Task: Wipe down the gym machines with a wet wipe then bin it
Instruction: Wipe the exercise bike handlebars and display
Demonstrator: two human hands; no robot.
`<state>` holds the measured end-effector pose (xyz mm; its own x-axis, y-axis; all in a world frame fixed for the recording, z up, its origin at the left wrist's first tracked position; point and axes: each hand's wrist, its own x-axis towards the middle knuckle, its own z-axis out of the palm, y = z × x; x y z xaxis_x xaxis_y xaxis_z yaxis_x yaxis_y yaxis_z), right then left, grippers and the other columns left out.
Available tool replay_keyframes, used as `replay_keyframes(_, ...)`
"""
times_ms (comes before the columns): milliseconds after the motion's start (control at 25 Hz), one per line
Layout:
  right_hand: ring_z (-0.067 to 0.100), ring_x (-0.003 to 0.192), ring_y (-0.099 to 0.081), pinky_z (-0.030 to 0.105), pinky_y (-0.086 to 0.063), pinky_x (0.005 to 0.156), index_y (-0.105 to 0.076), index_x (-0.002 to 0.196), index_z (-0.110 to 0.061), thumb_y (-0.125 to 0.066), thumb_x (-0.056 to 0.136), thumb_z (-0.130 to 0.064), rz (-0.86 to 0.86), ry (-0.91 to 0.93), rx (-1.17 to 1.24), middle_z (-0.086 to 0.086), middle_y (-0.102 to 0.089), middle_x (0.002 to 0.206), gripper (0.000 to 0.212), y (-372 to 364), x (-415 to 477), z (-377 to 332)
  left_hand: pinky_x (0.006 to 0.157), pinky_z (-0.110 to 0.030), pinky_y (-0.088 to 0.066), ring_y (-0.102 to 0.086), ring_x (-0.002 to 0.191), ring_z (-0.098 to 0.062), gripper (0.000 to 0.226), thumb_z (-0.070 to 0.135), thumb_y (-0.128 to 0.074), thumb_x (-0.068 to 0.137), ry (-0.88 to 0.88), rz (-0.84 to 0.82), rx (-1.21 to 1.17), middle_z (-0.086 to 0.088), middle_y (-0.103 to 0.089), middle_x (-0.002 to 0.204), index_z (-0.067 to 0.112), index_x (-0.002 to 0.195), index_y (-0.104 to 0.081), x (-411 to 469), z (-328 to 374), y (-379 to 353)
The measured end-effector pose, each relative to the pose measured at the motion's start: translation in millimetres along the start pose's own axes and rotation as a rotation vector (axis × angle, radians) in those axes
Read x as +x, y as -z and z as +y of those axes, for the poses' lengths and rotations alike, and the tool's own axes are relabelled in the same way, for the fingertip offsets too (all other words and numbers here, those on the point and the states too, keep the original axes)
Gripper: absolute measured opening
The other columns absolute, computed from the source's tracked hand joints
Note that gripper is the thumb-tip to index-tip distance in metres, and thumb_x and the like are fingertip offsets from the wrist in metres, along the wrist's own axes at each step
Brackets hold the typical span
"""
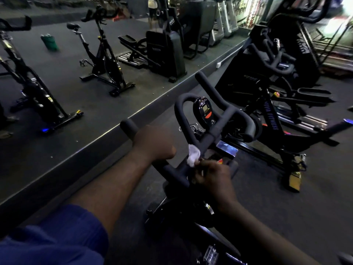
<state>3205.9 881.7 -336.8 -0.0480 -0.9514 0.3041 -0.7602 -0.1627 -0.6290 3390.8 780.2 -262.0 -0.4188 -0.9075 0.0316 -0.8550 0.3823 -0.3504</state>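
While logged from the head view, dim light, blur at edges: nearest spin bike's handlebar taken as landmark

Left hand: wrapped round left horn of handlebar, fingers curled over the foam, firm grip, knuckles up

Right hand: just below handlebar centre, fingers curled, fingertips pinching wet wipe

Wet wipe: white, crumpled, pressed against centre stem of handlebar, between the two hands, touching the foam

Console: round, small screen and orange button, upright inside front loop of handlebar

Shiny plate: just right of handlebar centre, beside right hand

Second spin bike: right of handlebar, near, blue lettering on frame

Raised platform: left of handlebar, edge running diagonally; black bike on it, well apart from handlebar

Green bin: far up-left of handlebar, on platform, upright; contents not resolvable

Stepper machine: beyond handlebar, on platform at back

Blue cloth: below-left of handlebar, at left forearm; garment type not resolvable
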Motion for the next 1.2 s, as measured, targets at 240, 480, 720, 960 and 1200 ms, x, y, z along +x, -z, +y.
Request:
replay_keyframes(240, 0.013, 0.088, -0.060, 0.028, -0.048, 0.077, -0.069, 0.091, -0.030, -0.062, 0.099, -0.047, -0.242, 0.338, -0.041, -0.009, -0.064, 0.091, 0.019, 33.1, -40.0, -9.8, 0.087, -0.038, -0.046, -0.067, 0.115, -0.032, 0.045, 0.051, -0.048, 0.090, 0.002, -0.025, -0.141, -0.009, -0.069, 0.126, 0.024, 0.118, -0.070, -3.9, -3.5, 6.2)
replay_keyframes(480, 0.025, 0.092, -0.058, 0.033, -0.045, 0.082, -0.077, 0.096, -0.018, -0.060, 0.085, -0.035, 0.104, 0.358, -0.373, -0.005, -0.060, 0.099, 0.026, 65.7, -34.5, 38.7, 0.097, -0.043, -0.051, -0.068, 0.114, -0.039, 0.040, 0.042, -0.047, 0.098, 0.279, -0.036, -0.557, -0.016, -0.071, 0.123, 0.016, 0.118, -0.070, -17.5, 72.9, 2.7)
replay_keyframes(720, 0.022, 0.117, -0.054, 0.025, -0.041, 0.104, -0.058, 0.142, -0.016, -0.059, 0.092, -0.026, -0.104, 0.472, -0.033, 0.007, -0.056, 0.129, 0.051, 6.5, -77.3, 22.8, 0.084, -0.041, -0.055, -0.073, 0.102, -0.039, 0.037, 0.038, -0.044, 0.101, 0.278, 0.102, -0.428, -0.017, -0.075, 0.107, 0.013, 0.105, -0.071, -24.9, 82.9, -4.0)
replay_keyframes(960, 0.021, 0.139, -0.053, 0.036, -0.028, 0.119, -0.064, 0.138, -0.022, -0.055, 0.097, -0.037, 0.025, 0.512, -0.207, 0.001, -0.061, 0.144, 0.045, 62.5, -21.8, 110.0, 0.084, -0.041, -0.054, -0.072, 0.099, -0.042, 0.042, 0.042, -0.041, 0.101, 0.381, 0.093, -0.459, -0.019, -0.075, 0.106, 0.017, 0.106, -0.073, -18.1, 91.3, -8.6)
replay_keyframes(1200, 0.018, 0.125, -0.059, 0.045, -0.033, 0.111, -0.068, 0.123, -0.028, -0.041, 0.108, -0.055, -0.096, 0.592, -0.310, -0.007, -0.064, 0.126, 0.041, 62.6, -5.7, 106.8, 0.078, -0.039, -0.051, -0.071, 0.095, -0.042, 0.043, 0.047, -0.043, 0.101, 0.440, 0.083, -0.418, -0.019, -0.074, 0.104, 0.019, 0.105, -0.075, -14.8, 95.9, -8.0)
